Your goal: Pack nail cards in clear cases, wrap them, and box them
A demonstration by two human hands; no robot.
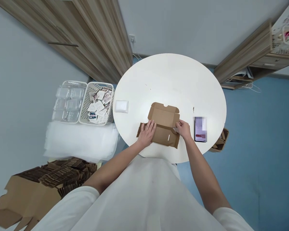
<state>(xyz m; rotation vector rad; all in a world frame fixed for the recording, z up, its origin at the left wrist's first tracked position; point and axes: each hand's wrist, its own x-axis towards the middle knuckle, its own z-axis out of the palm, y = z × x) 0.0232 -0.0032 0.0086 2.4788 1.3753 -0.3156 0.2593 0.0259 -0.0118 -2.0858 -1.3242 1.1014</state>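
A brown cardboard box blank (164, 116) lies partly folded on the white round table (173, 73), its lid panel at the back and a second panel with a small white slot nearer to me. My left hand (146, 132) rests on the blank's left side, fingers stretched out flat over the fold. At the right end of the fold, my right hand (183, 129) pinches a side flap between thumb and fingers. Part of that flap is hidden by the fingers.
A phone (200, 130) lies right of the box, a white packet (121, 106) to the left. Beyond the table's left edge are a basket of cards (87, 107), clear plastic boxes (66, 104), white sheets (79, 139) and stacked cardboard (36, 195). An open carton (219, 146) stands lower right.
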